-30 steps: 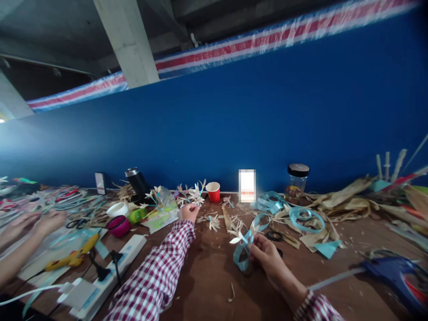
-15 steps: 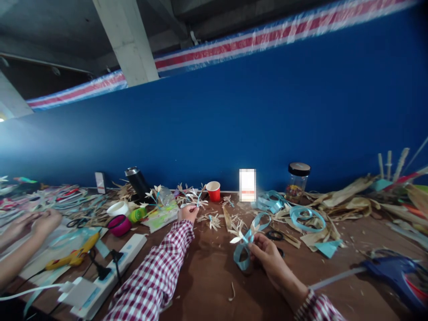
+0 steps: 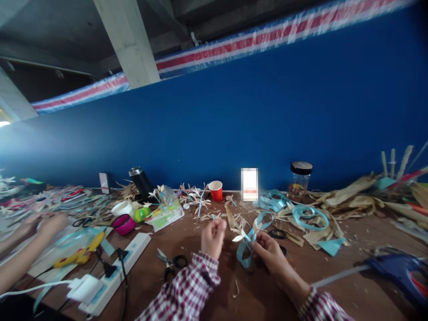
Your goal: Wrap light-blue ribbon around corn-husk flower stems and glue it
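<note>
My right hand (image 3: 270, 255) pinches a light blue ribbon (image 3: 244, 256), looped above and below the fingers. Cream husk flowers (image 3: 240, 235) sit on this ribbon beside the fingertips. To its left, my left hand (image 3: 213, 237) is raised over the table with its fingers curled together; what they hold, if anything, is hidden. Just behind the left hand, part of a small husk flower on the table is covered. Farther back lies a husk flower with a blue stem (image 3: 201, 204). Scissors (image 3: 170, 263) with black handles lie left of my left wrist.
A red paper cup (image 3: 216, 191) and a lidded jar (image 3: 299, 183) stand at the back. Coiled blue ribbon (image 3: 309, 217) and dry husks (image 3: 354, 196) lie to the right, near a blue glue gun (image 3: 396, 274). On the left are a power strip (image 3: 115, 276) and another person's hands (image 3: 50, 223).
My left hand has drawn back from the blue-stemmed flower at the rear, toward me and rightward, nearer my right hand. The scissors are now uncovered. My right hand still holds the ribbon.
</note>
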The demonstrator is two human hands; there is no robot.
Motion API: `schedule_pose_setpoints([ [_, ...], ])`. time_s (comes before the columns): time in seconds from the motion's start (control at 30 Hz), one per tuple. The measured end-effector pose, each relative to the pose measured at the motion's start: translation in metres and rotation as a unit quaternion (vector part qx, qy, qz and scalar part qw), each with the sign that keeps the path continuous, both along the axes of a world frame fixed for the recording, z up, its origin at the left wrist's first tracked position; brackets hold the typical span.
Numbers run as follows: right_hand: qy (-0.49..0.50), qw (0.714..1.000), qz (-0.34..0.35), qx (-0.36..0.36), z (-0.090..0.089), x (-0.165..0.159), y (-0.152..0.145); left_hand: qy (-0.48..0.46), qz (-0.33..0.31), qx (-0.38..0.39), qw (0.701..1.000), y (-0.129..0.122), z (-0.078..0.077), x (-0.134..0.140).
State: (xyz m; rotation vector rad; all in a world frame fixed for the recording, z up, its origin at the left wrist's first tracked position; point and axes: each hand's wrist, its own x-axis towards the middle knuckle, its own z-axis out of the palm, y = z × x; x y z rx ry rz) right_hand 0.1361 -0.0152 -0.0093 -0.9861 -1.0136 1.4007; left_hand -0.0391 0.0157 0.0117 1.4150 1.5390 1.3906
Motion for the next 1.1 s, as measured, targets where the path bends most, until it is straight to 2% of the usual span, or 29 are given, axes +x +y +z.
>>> schedule_pose_setpoints([
  [0.1,0.015,1.000,0.002,0.001,-0.001,-0.001,0.000,-0.026,-0.039,0.012,0.999,-0.018,-0.005,0.037],
  [0.2,0.031,0.999,-0.005,0.007,-0.002,-0.001,0.000,-0.084,-0.079,-0.024,0.993,-0.023,-0.006,0.052],
  [0.3,0.020,1.000,-0.007,0.010,-0.003,0.000,0.001,-0.095,-0.093,-0.034,0.991,-0.024,-0.007,0.051],
  [0.73,0.004,1.000,0.016,0.014,-0.012,0.001,0.005,-0.128,-0.180,0.076,0.972,-0.036,-0.020,0.043],
  [0.83,-0.002,0.999,0.011,0.030,-0.013,0.003,0.006,-0.107,-0.203,0.067,0.971,-0.038,-0.020,0.044],
  [0.9,-0.011,0.999,0.013,0.046,-0.012,0.004,0.006,-0.060,-0.186,0.063,0.979,-0.039,-0.018,0.046],
  [0.97,-0.016,0.998,0.023,0.051,-0.009,0.003,0.004,-0.021,-0.140,0.080,0.987,-0.039,-0.016,0.047],
  [1.1,-0.024,0.999,0.037,0.021,-0.004,-0.001,0.000,0.028,-0.092,0.079,0.992,-0.035,-0.014,0.045],
])
